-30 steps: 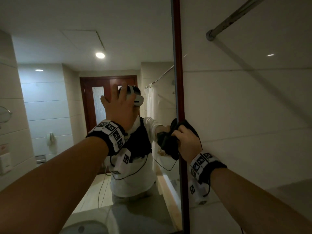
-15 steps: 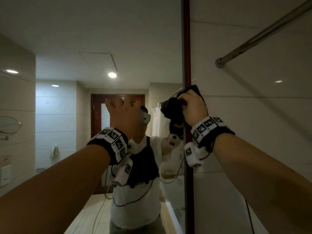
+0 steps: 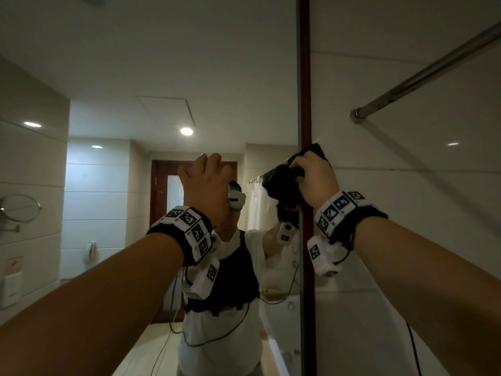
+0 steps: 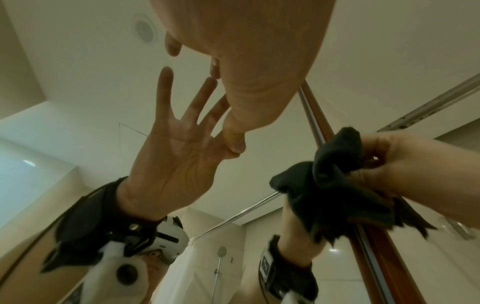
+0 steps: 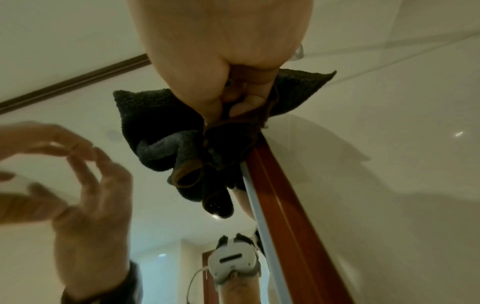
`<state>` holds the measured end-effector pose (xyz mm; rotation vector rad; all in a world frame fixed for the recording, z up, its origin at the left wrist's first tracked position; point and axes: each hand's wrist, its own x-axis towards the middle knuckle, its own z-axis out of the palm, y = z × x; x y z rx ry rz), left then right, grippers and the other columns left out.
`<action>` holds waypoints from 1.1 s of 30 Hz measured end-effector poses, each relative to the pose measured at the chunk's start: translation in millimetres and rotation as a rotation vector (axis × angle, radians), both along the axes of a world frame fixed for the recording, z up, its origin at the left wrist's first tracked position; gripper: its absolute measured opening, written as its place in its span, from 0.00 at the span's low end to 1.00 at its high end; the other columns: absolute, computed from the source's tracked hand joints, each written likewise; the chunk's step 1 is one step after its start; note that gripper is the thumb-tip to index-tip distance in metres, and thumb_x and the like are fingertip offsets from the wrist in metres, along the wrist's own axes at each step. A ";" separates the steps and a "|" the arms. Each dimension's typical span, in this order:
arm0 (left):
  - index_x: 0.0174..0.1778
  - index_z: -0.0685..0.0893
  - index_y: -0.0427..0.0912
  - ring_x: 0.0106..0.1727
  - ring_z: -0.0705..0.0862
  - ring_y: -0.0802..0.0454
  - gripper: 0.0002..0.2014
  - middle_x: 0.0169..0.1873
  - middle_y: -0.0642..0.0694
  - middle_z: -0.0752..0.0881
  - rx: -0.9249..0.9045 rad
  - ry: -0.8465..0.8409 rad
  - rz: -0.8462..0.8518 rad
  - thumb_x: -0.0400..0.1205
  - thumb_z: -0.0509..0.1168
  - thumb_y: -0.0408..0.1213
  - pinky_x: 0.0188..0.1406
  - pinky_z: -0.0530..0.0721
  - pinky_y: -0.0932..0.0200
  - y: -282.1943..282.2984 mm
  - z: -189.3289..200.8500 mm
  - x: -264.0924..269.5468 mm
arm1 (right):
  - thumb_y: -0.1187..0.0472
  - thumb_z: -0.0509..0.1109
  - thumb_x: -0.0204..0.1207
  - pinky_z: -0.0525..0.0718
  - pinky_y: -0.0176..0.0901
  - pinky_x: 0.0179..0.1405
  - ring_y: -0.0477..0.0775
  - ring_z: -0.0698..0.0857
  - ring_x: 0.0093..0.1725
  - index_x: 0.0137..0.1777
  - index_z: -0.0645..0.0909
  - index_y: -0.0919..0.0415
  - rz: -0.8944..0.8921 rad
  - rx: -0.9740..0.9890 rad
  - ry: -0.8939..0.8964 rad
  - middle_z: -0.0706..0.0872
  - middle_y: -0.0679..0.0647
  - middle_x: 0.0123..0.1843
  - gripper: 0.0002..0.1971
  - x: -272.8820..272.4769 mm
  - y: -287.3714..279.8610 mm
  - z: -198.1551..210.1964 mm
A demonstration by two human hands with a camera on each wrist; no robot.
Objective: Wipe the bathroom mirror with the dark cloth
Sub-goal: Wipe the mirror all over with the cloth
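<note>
A person stands before a bathroom mirror [image 3: 162, 77], both arms raised to the glass. The right hand [image 3: 317, 180] clutches a bunched dark cloth [image 3: 282, 183], fingers [image 5: 249, 102] curled tight round its folds, and holds it against the mirror's right border, where the glass meets a reddish-brown wooden frame [image 3: 305, 90]. From the head view the cloth sits at about 1 o'clock from the centre of the scene, straddling the frame, with one corner poking past it onto the tiled wall [image 3: 406, 213] at 3 o'clock. The right wrist view shows the cloth puffed out either side of the fist, its lower folds hanging over the frame's edge.

The left hand [image 3: 206, 183] holds nothing. Its fingers are spread and loosely extended, and the left wrist view shows the fingertips [image 4: 235, 144] meeting their own reflection on the glass, so the hand rests lightly on the mirror, just beside the cloth at roughly 12 o'clock in the head view.

Both wrists carry black bands with printed square markers. A metal curtain rod [image 3: 433, 69] runs from the wall at 2 o'clock. The mirror reflects a round ceiling light [image 3: 186, 131], a brown door [image 3: 162, 191] and a white shower curtain [image 3: 257, 207].
</note>
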<state>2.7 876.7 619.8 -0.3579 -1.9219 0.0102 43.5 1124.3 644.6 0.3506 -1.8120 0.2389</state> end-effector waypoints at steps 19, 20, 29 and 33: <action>0.63 0.72 0.54 0.82 0.55 0.38 0.26 0.81 0.47 0.56 -0.031 -0.004 -0.019 0.70 0.73 0.44 0.67 0.64 0.20 1.0 11.2 -11.9 | 0.78 0.64 0.73 0.79 0.44 0.55 0.64 0.84 0.54 0.53 0.89 0.66 -0.030 -0.060 0.063 0.85 0.66 0.55 0.16 4.3 -8.8 90.2; 0.64 0.72 0.54 0.82 0.54 0.38 0.27 0.82 0.47 0.55 -0.025 -0.008 -0.039 0.71 0.73 0.43 0.68 0.63 0.20 0.4 10.2 -13.5 | 0.77 0.64 0.75 0.76 0.39 0.54 0.65 0.84 0.56 0.54 0.89 0.67 -0.038 -0.064 0.067 0.85 0.67 0.56 0.15 5.6 -10.1 100.1; 0.66 0.71 0.56 0.84 0.51 0.40 0.29 0.83 0.48 0.53 -0.018 -0.027 -0.059 0.70 0.73 0.45 0.69 0.63 0.20 -2.3 10.3 -15.2 | 0.73 0.66 0.76 0.78 0.46 0.58 0.63 0.83 0.59 0.58 0.87 0.65 -0.086 -0.058 0.026 0.83 0.65 0.61 0.14 4.0 -6.0 98.7; 0.66 0.72 0.54 0.85 0.48 0.41 0.25 0.85 0.49 0.51 0.021 -0.049 -0.100 0.74 0.71 0.43 0.71 0.58 0.19 -0.2 8.5 -10.0 | 0.75 0.66 0.75 0.82 0.50 0.53 0.62 0.83 0.55 0.56 0.86 0.65 -0.080 -0.051 -0.031 0.83 0.63 0.57 0.13 3.7 -6.3 60.4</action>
